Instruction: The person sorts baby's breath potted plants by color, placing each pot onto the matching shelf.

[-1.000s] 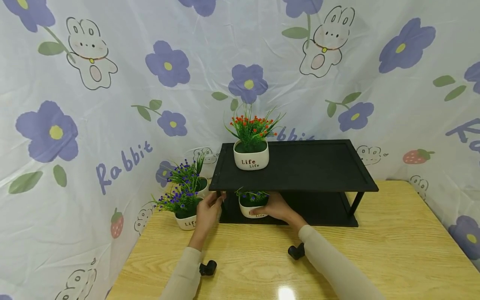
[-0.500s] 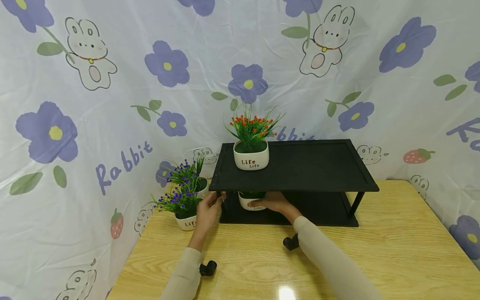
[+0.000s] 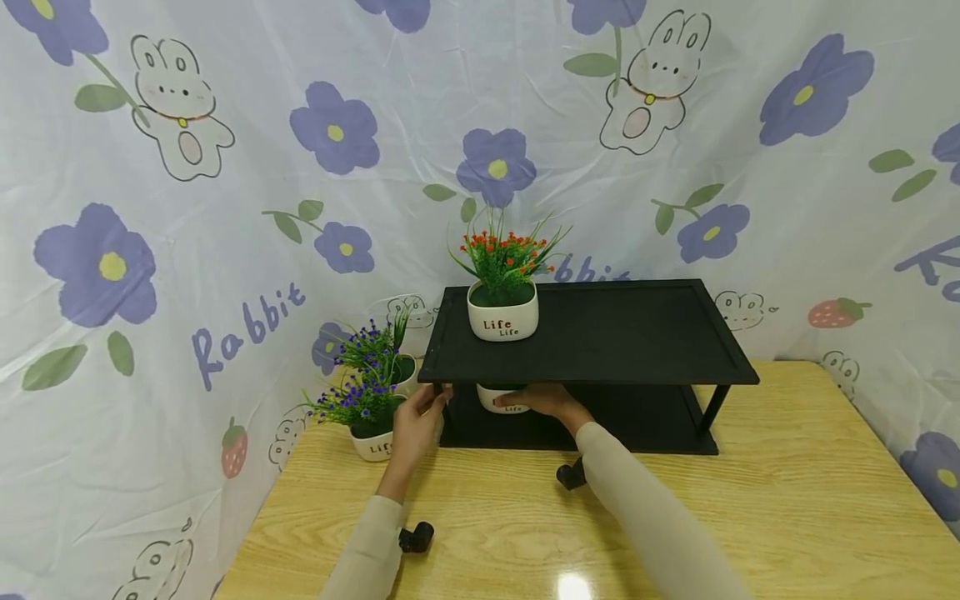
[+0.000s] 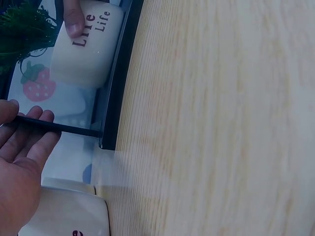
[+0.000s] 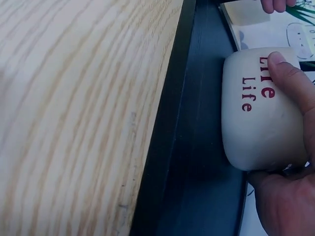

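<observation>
My right hand (image 3: pixel 549 398) grips a white flowerpot (image 5: pixel 261 118) lettered "Life Life", its thumb across the front. This potted plant sits between the tiers of a black two-tier shelf (image 3: pixel 622 329), near the left end. The upper tier hides its greenery in the head view; part of the green foliage (image 4: pixel 22 37) shows in the left wrist view. At the shelf's left front corner, my left hand (image 3: pixel 415 427) holds the thin black post (image 4: pixel 78 130) between thumb and fingers.
On the upper tier stands a white pot of orange-red flowers (image 3: pixel 504 321). Left of the shelf, two pots of purple flowers stand one behind the other, the front pot (image 3: pixel 371 445) close to my left hand. The wooden table (image 3: pixel 480 517) extends in front; a printed cloth (image 3: pixel 420 75) hangs behind.
My right hand has pushed the flowerpot deeper under the upper tier and slightly left, so its plant has gone out of sight in the head view. My left hand stays at the post.
</observation>
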The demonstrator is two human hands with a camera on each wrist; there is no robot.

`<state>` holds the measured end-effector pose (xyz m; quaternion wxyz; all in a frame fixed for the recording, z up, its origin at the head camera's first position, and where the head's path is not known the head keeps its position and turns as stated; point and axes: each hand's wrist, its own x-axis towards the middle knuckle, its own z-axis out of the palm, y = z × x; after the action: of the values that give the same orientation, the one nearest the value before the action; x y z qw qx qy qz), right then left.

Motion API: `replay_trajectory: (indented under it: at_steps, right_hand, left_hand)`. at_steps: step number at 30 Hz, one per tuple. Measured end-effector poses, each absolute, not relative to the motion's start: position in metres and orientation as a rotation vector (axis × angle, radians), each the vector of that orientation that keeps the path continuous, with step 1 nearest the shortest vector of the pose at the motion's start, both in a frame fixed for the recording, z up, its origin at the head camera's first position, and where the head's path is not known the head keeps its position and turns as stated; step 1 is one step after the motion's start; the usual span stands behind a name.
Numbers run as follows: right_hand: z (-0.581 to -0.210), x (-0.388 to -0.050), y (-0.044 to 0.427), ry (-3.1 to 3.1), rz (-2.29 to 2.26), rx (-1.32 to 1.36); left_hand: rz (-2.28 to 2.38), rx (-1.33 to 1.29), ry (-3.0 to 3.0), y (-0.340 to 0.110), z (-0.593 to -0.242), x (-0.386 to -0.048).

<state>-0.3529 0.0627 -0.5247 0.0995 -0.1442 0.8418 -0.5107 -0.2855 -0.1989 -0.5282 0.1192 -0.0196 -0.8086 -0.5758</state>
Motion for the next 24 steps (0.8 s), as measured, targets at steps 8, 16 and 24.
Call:
replay_trajectory:
  at_steps: [8,16,24]
  right_hand:
    - [-0.5235,-0.3495,0.0626,2.448,-1.624,-0.46]
    - [-0.5201,-0.3515,0.0623,2.427,-1.596,-0.433]
    - [-0.519,-0.3515,0.061,2.415,-1.598,-0.433]
  left_hand:
    - [-1.681,-0.058,-2.359,-0.1986,-0.5283,-0.2851]
    - [-1.688,-0.054,-2.36,-0.199,-0.5298,-0.2845]
    - [-1.679,-0.062,-2.361,-0.198,-0.5293,-0.2854]
